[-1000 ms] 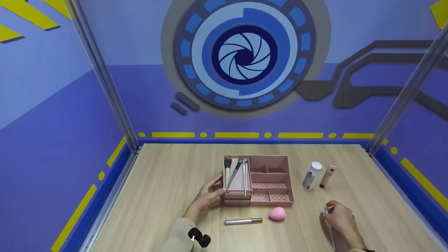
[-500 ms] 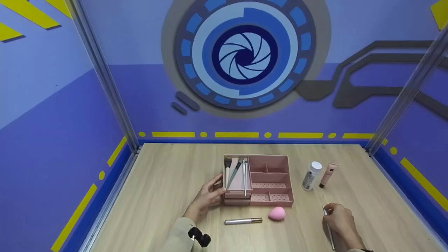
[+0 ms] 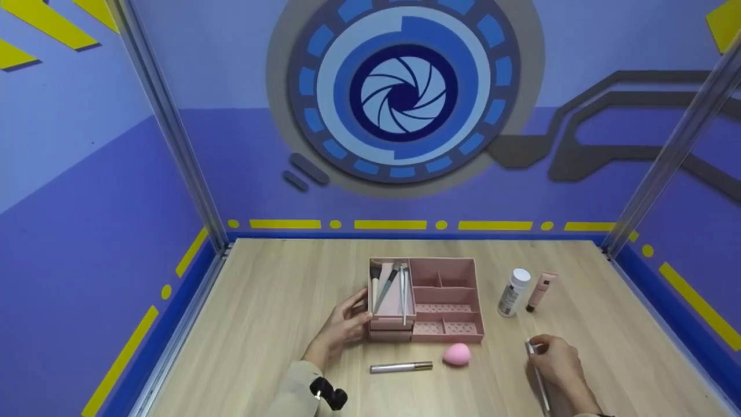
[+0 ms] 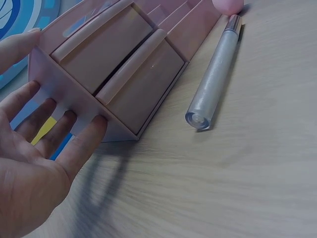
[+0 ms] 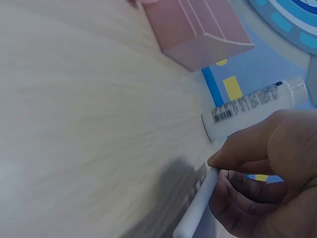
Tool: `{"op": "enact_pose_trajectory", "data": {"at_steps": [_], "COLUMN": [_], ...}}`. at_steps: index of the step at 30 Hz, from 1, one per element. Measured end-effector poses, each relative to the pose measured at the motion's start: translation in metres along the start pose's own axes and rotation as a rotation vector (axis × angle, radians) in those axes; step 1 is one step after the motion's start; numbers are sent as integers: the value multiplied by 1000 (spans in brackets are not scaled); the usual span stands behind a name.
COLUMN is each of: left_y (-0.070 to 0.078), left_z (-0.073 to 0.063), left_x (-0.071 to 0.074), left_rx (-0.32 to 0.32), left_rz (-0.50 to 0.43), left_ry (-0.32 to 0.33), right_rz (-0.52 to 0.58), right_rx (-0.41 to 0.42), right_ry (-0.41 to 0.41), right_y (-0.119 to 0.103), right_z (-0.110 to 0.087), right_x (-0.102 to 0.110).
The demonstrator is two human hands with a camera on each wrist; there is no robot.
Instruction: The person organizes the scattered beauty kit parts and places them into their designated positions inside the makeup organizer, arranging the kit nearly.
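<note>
My left hand [image 3: 337, 331] rests against the left side of a pink cosmetics organizer [image 3: 444, 273]. In the left wrist view its nearly straight fingertips touch the side wall, beside two drawers [image 4: 141, 89]. Several makeup brushes [image 3: 386, 288] lie in the organizer's top left tray. At the right, my right hand [image 3: 558, 362] pinches a slim white stick [image 5: 198, 206] between thumb and fingers, close to the tabletop. The stick's kind is unclear. A silvery tube with a gold-brown cap [image 3: 400, 367] and a pink makeup sponge [image 3: 457, 354] lie in front of the organizer.
A white bottle [image 3: 514, 293] stands right of the organizer, and a small pink squeeze tube [image 3: 541, 291] stands beside it. The wooden table [image 3: 278, 272] ends at blue walls with metal corner posts [image 3: 191, 174].
The far end of the white stick has swung a little to the left in my right hand. My left hand stays at the organizer's side.
</note>
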State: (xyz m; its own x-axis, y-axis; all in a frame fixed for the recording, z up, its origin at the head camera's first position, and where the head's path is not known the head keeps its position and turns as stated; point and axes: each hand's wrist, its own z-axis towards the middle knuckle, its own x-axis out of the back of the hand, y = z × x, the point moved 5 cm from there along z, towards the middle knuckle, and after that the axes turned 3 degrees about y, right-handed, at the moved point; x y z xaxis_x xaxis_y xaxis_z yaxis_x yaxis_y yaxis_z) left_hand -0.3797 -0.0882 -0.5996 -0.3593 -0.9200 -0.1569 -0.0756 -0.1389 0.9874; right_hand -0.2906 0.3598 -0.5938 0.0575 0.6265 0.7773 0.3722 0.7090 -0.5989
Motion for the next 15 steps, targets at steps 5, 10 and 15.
{"op": "enact_pose_trajectory", "data": {"at_steps": [5, 10, 15], "left_y": [0, 1, 0], "left_z": [0, 0, -1], "left_x": [0, -1, 1], "left_rx": [-13, -18, 16], "left_rz": [-30, -33, 0], "left_ry": [-18, -29, 0], "right_rz": [39, 49, 82], "right_rx": [79, 169, 221], "right_ry": [32, 84, 102], "right_y": [-14, -28, -41], "right_z": [-1, -3, -6], "right_x": [0, -2, -3]}}
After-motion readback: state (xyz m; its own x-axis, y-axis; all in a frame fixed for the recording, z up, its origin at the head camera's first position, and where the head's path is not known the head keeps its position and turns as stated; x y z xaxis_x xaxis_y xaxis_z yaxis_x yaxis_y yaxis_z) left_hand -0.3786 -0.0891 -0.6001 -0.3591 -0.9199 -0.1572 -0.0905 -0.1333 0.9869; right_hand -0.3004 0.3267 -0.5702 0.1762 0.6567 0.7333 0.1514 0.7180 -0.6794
